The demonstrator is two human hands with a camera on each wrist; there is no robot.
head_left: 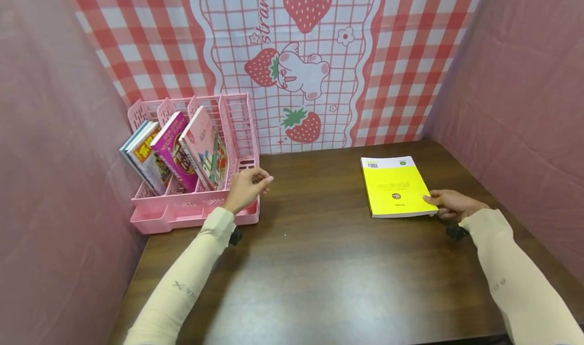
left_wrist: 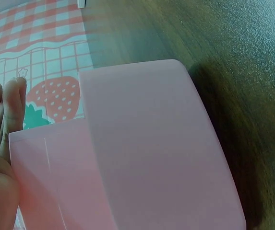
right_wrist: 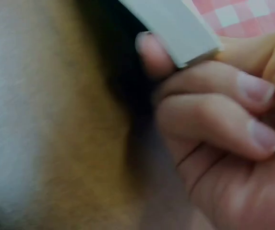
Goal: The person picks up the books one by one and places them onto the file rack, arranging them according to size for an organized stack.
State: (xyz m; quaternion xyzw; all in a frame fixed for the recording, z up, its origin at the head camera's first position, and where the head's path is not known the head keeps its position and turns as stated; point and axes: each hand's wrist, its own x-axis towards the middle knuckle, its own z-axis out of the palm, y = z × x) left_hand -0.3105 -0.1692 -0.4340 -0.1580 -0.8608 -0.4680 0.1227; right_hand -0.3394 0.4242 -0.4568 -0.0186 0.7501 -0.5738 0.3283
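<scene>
A yellow book (head_left: 396,186) with a white band along its far end is at the right of the table. My right hand (head_left: 453,203) pinches its near right corner, thumb on top and fingers beneath. In the right wrist view, fingers (right_wrist: 202,115) curl under the corner of the book (right_wrist: 175,28). At the right end of a pink desk rack (head_left: 196,210), my left hand (head_left: 248,185) hangs over the front tray with loosely bent fingers and holds nothing. The left wrist view has the hand (left_wrist: 0,158) beside the rack's pink wall (left_wrist: 147,139).
Several books lean in the rack's slots: a pink-covered book (head_left: 205,144), a purple book (head_left: 178,152) and thinner ones (head_left: 148,154) at the left. A strawberry-print cloth (head_left: 292,66) hangs behind the brown table (head_left: 315,274). Pink curtains (head_left: 515,91) close in both sides.
</scene>
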